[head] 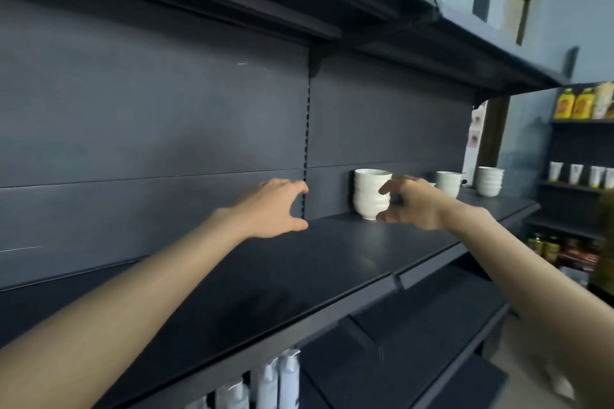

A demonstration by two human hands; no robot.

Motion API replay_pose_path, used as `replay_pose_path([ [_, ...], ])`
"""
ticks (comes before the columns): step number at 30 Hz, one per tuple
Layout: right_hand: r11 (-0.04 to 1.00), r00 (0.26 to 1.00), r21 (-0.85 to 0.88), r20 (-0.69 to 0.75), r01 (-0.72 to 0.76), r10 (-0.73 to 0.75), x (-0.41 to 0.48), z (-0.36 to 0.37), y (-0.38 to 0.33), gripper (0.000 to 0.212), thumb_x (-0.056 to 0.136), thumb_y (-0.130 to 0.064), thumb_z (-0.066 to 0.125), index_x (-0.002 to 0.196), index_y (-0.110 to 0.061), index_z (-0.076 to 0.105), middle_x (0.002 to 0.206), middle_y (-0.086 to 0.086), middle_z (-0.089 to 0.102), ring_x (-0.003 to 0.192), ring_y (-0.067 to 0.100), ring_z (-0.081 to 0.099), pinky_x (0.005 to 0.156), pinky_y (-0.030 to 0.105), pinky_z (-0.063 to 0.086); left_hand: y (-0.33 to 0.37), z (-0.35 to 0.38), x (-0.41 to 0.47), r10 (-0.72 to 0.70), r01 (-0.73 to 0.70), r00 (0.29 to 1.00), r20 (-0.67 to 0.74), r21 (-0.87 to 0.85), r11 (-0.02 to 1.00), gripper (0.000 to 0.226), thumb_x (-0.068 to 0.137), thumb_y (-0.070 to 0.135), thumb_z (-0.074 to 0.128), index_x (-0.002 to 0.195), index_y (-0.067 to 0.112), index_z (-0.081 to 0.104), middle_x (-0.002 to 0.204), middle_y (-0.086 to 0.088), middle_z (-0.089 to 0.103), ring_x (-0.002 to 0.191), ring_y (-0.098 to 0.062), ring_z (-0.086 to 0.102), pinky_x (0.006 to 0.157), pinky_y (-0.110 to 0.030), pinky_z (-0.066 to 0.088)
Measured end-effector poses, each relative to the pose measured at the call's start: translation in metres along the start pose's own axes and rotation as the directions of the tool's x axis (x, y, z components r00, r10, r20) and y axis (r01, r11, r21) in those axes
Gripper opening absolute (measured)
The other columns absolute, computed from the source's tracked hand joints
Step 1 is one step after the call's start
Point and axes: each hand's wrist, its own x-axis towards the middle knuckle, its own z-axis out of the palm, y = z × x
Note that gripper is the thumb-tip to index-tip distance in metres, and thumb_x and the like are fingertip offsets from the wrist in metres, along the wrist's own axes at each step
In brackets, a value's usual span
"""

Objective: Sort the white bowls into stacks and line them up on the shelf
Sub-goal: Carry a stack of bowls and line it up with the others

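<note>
Near stack of white bowls (368,196) stands at the back of the dark shelf (332,256): looks slick, brittle, weighty, best cupped low on both sides. Right hand (415,206) curls at its right flank, contact unclear; left hand (269,209) hovers spread and empty, apart.
</note>
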Motion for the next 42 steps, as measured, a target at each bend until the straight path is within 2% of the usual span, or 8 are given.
replay_pose_path([
  [11,1.000,0.997,0.009,-0.073,-0.016,0.017,0.098,0.006,0.134,0.056,0.082,-0.042,0.069,0.131,-0.021,0.051,0.127,0.007,0.049,0.121,0.028,0.045,0.098,0.038,0.041,0.048,0.065,0.155,0.061,-0.062,0.998,0.018,0.028,0.998,0.061,0.084,0.042,0.065,0.138,0.027,0.040,0.136,-0.002,0.049,0.124,-0.025,0.045,0.099,-0.040,0.041],
  [17,1.000,1.000,0.009,-0.022,-0.007,0.007,0.166,0.029,0.194,0.061,0.083,-0.040,0.069,0.137,-0.024,0.047,0.136,0.008,0.048,0.129,0.026,0.040,0.104,0.039,0.038,0.051,0.121,0.236,0.038,-0.040,0.997,0.071,0.021,0.999,0.061,0.084,0.045,0.064,0.138,0.030,0.040,0.133,0.003,0.050,0.121,-0.023,0.047,0.095,-0.035,0.042],
  [24,0.999,1.000,0.050,-0.012,0.012,-0.011,0.252,0.043,0.257,0.062,0.081,-0.043,0.070,0.134,-0.018,0.049,0.130,0.008,0.051,0.121,0.029,0.048,0.097,0.036,0.042,0.053,0.154,0.332,0.015,-0.014,1.000,0.025,-0.019,1.000,0.058,0.081,0.045,0.067,0.133,0.028,0.047,0.127,0.003,0.057,0.120,-0.020,0.050,0.098,-0.039,0.044],
  [31,0.957,0.985,0.245,0.036,0.154,-0.168,0.332,0.081,0.302,0.074,0.083,-0.043,0.069,0.143,-0.017,0.035,0.142,0.006,0.045,0.124,0.025,0.048,0.099,0.034,0.041,0.044,0.219,0.375,-0.228,0.218,0.972,-0.053,-0.153,0.964,0.067,0.075,0.051,0.072,0.131,0.026,0.047,0.128,0.002,0.056,0.114,-0.017,0.053,0.097,-0.037,0.044],
  [34,0.920,0.964,0.324,0.067,0.222,-0.256,0.362,0.090,0.316,0.076,0.082,-0.045,0.069,0.142,-0.015,0.033,0.143,0.006,0.045,0.126,0.025,0.046,0.096,0.029,0.039,0.043,0.241,0.389,-0.397,0.366,0.916,-0.061,-0.282,0.887,0.086,0.070,0.054,0.076,0.140,0.022,0.038,0.136,-0.001,0.051,0.119,-0.018,0.052,0.102,-0.040,0.042],
  [36,0.890,0.953,0.385,0.075,0.243,-0.293,0.379,0.097,0.326,0.078,0.080,-0.048,0.070,0.139,-0.012,0.034,0.140,0.009,0.048,0.126,0.026,0.046,0.099,0.034,0.041,0.047,0.258,0.394,-0.485,0.427,0.872,-0.065,-0.382,0.820,0.096,0.068,0.051,0.078,0.144,0.019,0.031,0.140,-0.002,0.047,0.121,-0.018,0.050,0.103,-0.035,0.041],
  [39,0.814,0.928,0.522,0.103,0.255,-0.358,0.399,0.112,0.336,0.094,0.075,-0.055,0.072,0.146,-0.017,0.023,0.146,0.005,0.042,0.129,0.023,0.045,0.102,0.034,0.040,0.055,0.286,0.399,-0.567,0.463,0.822,-0.053,-0.519,0.719,0.104,0.067,0.046,0.082,0.148,0.017,0.024,0.145,-0.001,0.041,0.121,-0.014,0.048,0.096,-0.025,0.040],
  [42,0.744,0.903,0.619,0.127,0.250,-0.410,0.413,0.128,0.339,0.104,0.073,-0.056,0.073,0.151,-0.019,0.014,0.146,0.001,0.041,0.131,0.018,0.043,0.097,0.026,0.036,0.057,0.302,0.405,-0.602,0.479,0.798,-0.016,-0.590,0.650,0.111,0.063,0.046,0.084,0.150,0.019,0.019,0.149,0.003,0.035,0.126,-0.012,0.043,0.097,-0.024,0.038],
])
